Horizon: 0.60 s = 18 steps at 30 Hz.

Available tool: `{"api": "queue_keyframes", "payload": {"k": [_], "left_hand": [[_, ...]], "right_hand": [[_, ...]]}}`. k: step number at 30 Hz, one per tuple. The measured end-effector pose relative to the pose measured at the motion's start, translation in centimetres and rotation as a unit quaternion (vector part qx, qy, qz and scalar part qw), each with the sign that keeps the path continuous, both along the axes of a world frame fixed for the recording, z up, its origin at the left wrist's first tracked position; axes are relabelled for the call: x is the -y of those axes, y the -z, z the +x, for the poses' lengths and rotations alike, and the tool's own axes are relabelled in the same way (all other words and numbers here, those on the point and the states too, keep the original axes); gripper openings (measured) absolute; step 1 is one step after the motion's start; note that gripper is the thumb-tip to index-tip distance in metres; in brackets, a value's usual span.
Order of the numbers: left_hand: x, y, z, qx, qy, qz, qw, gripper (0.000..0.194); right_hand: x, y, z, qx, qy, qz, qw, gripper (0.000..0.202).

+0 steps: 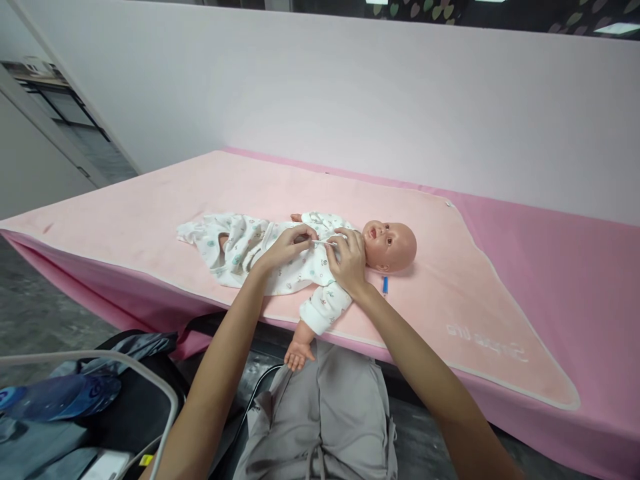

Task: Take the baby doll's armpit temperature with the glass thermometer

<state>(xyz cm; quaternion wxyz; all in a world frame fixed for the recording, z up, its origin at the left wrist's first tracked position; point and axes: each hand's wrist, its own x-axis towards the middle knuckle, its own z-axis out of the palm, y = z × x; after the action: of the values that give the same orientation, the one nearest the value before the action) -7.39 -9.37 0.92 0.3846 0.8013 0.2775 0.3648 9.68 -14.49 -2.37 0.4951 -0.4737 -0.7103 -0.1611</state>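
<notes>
A baby doll (pixel 393 247) lies on its back, head to the right, dressed in a white printed wrap garment (pixel 235 233). Over its chest, a thin white tie string (pixel 321 242) runs between my two hands. My left hand (pixel 290 247) is closed in a pinch on the string's left end. My right hand (pixel 349 259), beside the doll's chin, has its fingers closed on the other end. One doll arm (pixel 300 343) hangs past the table's near edge. Just below the doll's head is a small blue object (pixel 385 286), its kind unclear.
A pale pink mat (pixel 450 300) covers much of the table, over a darker pink cloth (pixel 565 260). Behind stands a white wall (pixel 350 100). At lower left, a chair holds a blue-tinted bottle (pixel 65 397) and grey cloth, with a pale curved tube (pixel 125 360) in front.
</notes>
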Motion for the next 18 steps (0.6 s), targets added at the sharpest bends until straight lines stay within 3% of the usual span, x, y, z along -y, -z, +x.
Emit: {"api": "queue_keyframes", "payload": {"k": [8, 14, 18], "left_hand": [[0.33, -0.29, 0.01, -0.003, -0.021, -0.023, 1.000, 0.018], [0.17, -0.34, -0.49, 0.004, 0.058, -0.053, 0.997, 0.031], [0.03, -0.31, -0.59, 0.007, 0.053, -0.044, 0.998, 0.030]], "right_hand": [[0.03, 0.02, -0.02, -0.009, 0.003, -0.002, 1.000, 0.009], [0.06, -0.02, -0.03, -0.016, -0.001, 0.008, 1.000, 0.008], [0.06, 0.03, -0.02, -0.019, 0.000, -0.001, 1.000, 0.008]]}}
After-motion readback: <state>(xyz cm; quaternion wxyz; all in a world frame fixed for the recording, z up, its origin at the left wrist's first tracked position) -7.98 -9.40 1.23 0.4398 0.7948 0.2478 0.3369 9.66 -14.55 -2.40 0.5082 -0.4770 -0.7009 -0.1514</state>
